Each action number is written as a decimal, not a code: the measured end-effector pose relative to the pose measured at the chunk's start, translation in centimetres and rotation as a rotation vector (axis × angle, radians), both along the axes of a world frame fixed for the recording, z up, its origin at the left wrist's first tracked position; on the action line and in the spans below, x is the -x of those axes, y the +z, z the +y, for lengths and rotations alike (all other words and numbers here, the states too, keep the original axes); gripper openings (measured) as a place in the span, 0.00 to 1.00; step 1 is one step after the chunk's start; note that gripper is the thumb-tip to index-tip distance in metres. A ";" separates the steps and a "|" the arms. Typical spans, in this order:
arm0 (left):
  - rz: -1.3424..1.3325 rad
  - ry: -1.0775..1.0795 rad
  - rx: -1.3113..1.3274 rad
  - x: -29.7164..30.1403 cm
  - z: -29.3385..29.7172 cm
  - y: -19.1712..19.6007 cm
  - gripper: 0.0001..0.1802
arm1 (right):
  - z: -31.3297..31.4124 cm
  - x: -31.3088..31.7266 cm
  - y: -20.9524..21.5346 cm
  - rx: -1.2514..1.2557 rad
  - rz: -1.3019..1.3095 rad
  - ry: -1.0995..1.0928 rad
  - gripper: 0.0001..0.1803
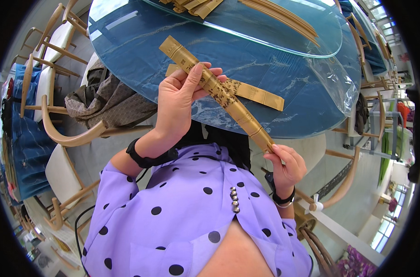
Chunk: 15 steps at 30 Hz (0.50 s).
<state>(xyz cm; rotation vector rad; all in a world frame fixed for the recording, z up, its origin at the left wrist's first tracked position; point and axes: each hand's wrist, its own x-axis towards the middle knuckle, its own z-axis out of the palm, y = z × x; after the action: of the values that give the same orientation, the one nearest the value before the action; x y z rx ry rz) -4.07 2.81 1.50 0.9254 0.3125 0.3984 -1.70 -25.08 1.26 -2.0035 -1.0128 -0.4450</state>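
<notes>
Patterned bag: slumped by the chair at the table's left edge, well apart from both hands.
Left hand: thumb pressed on the printed face, fingers bent around behind; best kept light, to avoid creasing.
Sleeve pile: heaped on the glass turntable, touching neither hand.
Held gold sleeve: in the air over the near table edge, slanting from upper left to lower right between the two grips; contents, if any, cannot tell. Better kept straight, without twist or sag.
Loose gold sleeve: flat on the blue tabletop, partly hidden behind the held one.
Right hand: thumb and forefinger pinching the lower end, other fingers loosely curled; worth gripping squarely at the tip, steadying rather than pulling.
Long sticks: bundled on the turntable, untouched.
Clear plastic: crumpled at the table's right edge, best left out of the right arm's way.
</notes>
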 end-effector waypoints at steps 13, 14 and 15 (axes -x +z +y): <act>0.003 -0.047 -0.027 0.0 0.2 -0.2 0.20 | -0.2 -0.4 0.0 0.024 0.048 0.172 0.14; -0.002 -0.045 -0.026 -0.1 0.2 -0.2 0.20 | -0.1 -0.5 0.1 0.032 0.043 0.169 0.14; -0.004 -0.042 -0.026 -0.1 0.2 -0.2 0.20 | 0.1 -0.5 0.2 0.039 0.041 0.167 0.14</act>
<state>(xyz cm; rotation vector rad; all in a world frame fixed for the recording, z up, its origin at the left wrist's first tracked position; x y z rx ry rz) -3.98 2.98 1.30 0.9546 0.2840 0.3663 -1.17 -24.95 1.50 -1.9350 -1.1603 -0.2957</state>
